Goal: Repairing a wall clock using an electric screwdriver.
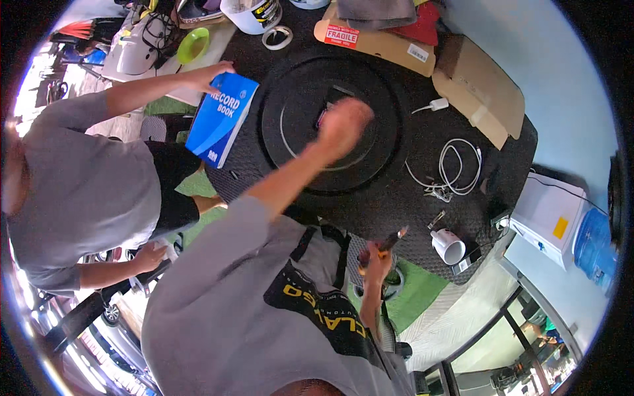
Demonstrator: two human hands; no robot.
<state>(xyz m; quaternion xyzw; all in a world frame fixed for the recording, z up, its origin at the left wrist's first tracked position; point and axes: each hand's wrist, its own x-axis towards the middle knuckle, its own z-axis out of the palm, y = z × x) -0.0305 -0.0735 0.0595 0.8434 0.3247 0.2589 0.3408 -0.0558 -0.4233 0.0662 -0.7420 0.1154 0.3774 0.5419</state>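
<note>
My left hand (pixel 345 125), blurred by motion, is over a black round disc (pixel 274 122) on the table. Beside its fingers lies a small dark object (pixel 333 97) with a pinkish edge; my hand covers much of it, and whether I grip it cannot be made out. Close to my body, at the table's near edge, my right hand (pixel 376 263) is closed round a hand tool (pixel 388 243) with a black and orange handle and a metal tip. That tip points away from me to the right; its exact kind is unclear.
At left, another person's hand (pixel 210 76) holds a blue book (pixel 223 119) over the table's edge. On the right are a white cable (pixel 460 190), a mug (pixel 449 247) and a white adapter (pixel 438 104). Cardboard pieces (pixel 485 92) and a tape roll (pixel 277 37) lie farther back.
</note>
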